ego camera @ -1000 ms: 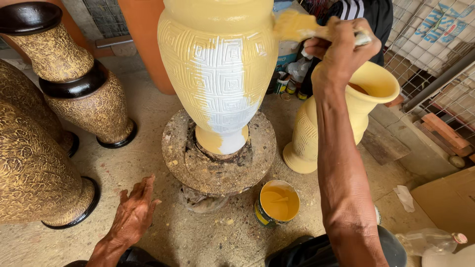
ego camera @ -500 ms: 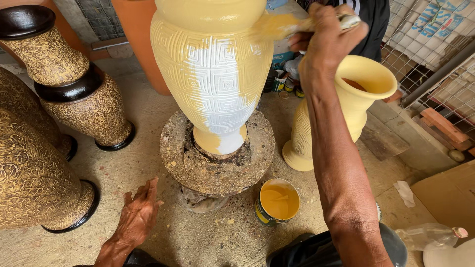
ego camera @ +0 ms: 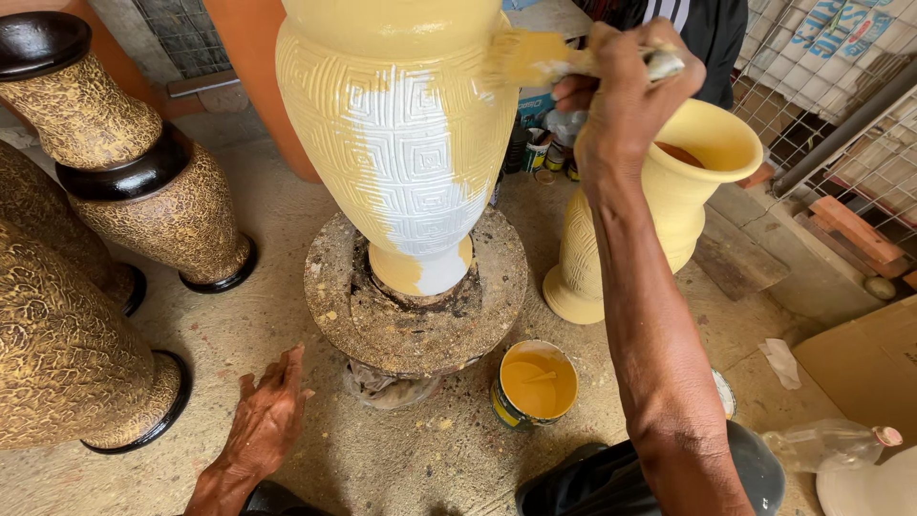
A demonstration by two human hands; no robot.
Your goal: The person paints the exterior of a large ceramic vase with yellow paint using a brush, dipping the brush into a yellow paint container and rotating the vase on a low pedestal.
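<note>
Overhead, a paintbrush (ego camera: 554, 59) loaded with yellow paint is clenched in the right hand (ego camera: 626, 91), its bristles laid against the upper right side of the large embossed vase (ego camera: 401, 134), which is stood upright at the middle of a round stone turntable (ego camera: 415, 306). The left hand (ego camera: 269, 413) is rested open and flat on the concrete floor (ego camera: 287, 248), just off the turntable's near left edge, nothing being held. A can of yellow paint (ego camera: 535, 384) is set close by the turntable's near right edge, and a smaller yellow vase (ego camera: 669, 201) is stood beyond its right edge.

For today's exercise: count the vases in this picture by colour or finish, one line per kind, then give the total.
Yellow vase with a white patch left bare: 1
All-yellow vase: 1
Gold-and-black textured vases: 4
Total: 6
</note>
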